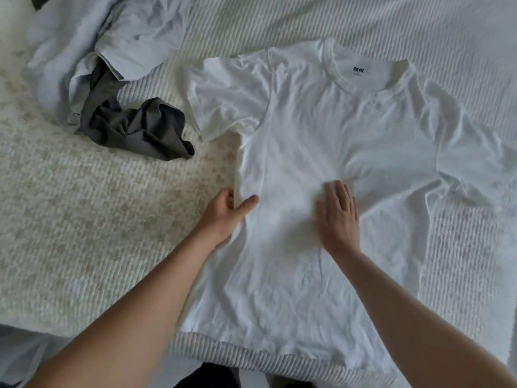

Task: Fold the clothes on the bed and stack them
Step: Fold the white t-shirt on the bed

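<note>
Under right hand (pixel 337 217), white T-shirt (pixel 321 130)

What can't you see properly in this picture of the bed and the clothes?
Head view only:
- Label print inside the white T-shirt collar: too small to read.
- Left hand fingers: tucked under the shirt's edge.
- Right hand: motion-blurred.
- Grey garment: partly buried under the pale blue clothes, type unclear.
- Right sleeve: cut by the frame edge.

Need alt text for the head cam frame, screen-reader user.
A white T-shirt lies spread face up on a bed; the left hand pinches its side edge while the right hand presses flat on its middle. At upper left, a crumpled grey garment lies beside a rumpled pale blue garment.
</note>
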